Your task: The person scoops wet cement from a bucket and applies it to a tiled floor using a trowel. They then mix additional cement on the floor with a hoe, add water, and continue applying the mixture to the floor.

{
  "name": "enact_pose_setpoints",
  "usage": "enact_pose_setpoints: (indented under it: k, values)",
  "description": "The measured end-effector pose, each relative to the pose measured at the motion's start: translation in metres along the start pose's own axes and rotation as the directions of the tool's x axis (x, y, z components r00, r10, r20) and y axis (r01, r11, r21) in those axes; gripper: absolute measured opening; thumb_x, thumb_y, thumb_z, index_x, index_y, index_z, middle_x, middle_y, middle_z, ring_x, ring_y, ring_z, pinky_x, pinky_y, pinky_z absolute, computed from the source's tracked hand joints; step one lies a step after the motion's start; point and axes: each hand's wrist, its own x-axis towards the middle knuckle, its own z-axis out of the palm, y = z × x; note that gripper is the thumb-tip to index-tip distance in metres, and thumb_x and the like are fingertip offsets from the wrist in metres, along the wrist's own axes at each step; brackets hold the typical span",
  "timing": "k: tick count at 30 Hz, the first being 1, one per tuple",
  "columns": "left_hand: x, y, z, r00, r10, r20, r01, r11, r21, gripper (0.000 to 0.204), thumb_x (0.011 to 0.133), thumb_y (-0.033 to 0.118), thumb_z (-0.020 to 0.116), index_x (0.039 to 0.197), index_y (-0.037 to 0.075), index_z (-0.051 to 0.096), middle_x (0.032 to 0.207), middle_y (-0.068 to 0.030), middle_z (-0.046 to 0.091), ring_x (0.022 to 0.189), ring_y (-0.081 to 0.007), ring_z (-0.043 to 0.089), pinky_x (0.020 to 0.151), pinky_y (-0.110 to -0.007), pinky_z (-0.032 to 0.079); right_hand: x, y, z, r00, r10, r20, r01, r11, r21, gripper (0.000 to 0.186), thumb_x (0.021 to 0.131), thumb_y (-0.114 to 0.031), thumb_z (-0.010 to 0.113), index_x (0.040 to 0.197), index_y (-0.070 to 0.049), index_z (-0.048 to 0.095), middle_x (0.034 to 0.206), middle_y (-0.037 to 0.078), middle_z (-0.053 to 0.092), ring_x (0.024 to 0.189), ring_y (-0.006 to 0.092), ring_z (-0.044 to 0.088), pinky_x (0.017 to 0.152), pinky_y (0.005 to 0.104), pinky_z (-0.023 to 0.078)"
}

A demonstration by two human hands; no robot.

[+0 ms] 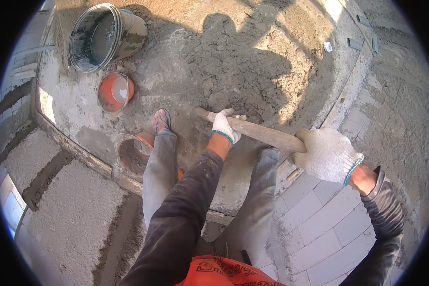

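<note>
Mortar-streaked floor [164,62] | both gloved hands [225,125] [323,152] gripping wooden handle [264,134] | orange shirt [202,275]: dark lettering [229,267]

"Item one: carrier?"

"Shirt [199,275], orange-red, worn. Bears dark, looping, letter-like print [231,268], set close inside the front edge and slanting down toward the right."

"Rows?"

"One in good view; part of a second beneath it, nearer the wearer, cut by the lower border of the view."

"Reading?"

"None firm. Cloth curved and folded, characters distorted."

"Item two?"

"Packet [327,46], small, white, with a darker patch. Lies on the concrete slab [150,88], toward its far right corner, near the right edge. Any print too small to make out."

"Legible wording, overall?"

"None."
</note>
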Motion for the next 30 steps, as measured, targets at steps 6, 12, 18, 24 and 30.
enact_pose_setpoints:
  k: [6,12,18,24,30]
  values:
    - [-0.057,-0.084,-0.007,0.999,0.031,0.041,-0.04,0.97,0.239,0.026,0.101,0.015,0.071,0.111,0.004,0.051,0.077,-0.0133,0.06,0.073,-0.0329,0.069,0.071,-0.045,0.066,-0.12,0.092,0.084,0.993,0.051,-0.11,-0.02,0.963,0.269,0.035,0.089,-0.029,0.073,0.117,-0.008,0.071,0.085,0.016,0.077,0.084,0.0356,0.08,0.074,0.0472,0.064]
    - [-0.103,-0.262,0.006,0.98,0.023,0.196,-0.089,0.938,0.336,0.023,0.103,0.013,0.073,0.111,0.004,0.053,0.086,-0.0142,0.062,0.077,-0.0338,0.07,0.08,-0.051,0.067,-0.173,0.259,0.258,0.869,0.244,-0.431,-0.019,0.886,0.463,0.032,0.083,-0.03,0.08,0.11,-0.014,0.074,0.087,0.013,0.077,0.083,0.0335,0.079,0.077,0.0441,0.063]
    - [-0.082,-0.299,-0.064,0.951,0.306,0.046,-0.285,0.81,0.513,0.026,0.099,0.001,0.073,0.119,0.0,0.057,0.101,-0.0144,0.067,0.085,-0.0313,0.072,0.088,-0.055,0.065,-0.076,0.278,0.486,0.936,0.278,-0.216,-0.105,0.806,0.583,0.023,0.08,-0.029,0.079,0.098,-0.014,0.076,0.094,0.016,0.078,0.089,0.039,0.077,0.081,0.0482,0.063]
    - [-0.194,-0.293,-0.105,0.927,0.353,0.129,-0.349,0.679,0.646,0.024,0.097,-0.004,0.07,0.116,0.003,0.057,0.096,-0.0119,0.063,0.089,-0.0309,0.072,0.102,-0.061,0.063,-0.136,0.194,0.522,0.937,0.28,-0.207,-0.077,0.747,0.661,0.027,0.08,-0.031,0.079,0.099,-0.013,0.076,0.097,0.017,0.078,0.091,0.0366,0.077,0.082,0.0514,0.062]
    - [-0.091,-0.187,-0.05,0.971,0.239,-0.014,-0.15,0.654,0.741,0.02,0.101,0.017,0.067,0.109,0.003,0.055,0.08,-0.0133,0.061,0.07,-0.0326,0.067,0.081,-0.058,0.065,-0.132,0.114,0.419,0.932,0.297,-0.208,-0.068,0.707,0.704,0.03,0.084,-0.029,0.079,0.107,-0.011,0.072,0.088,0.015,0.079,0.08,0.0408,0.078,0.074,0.0516,0.063]
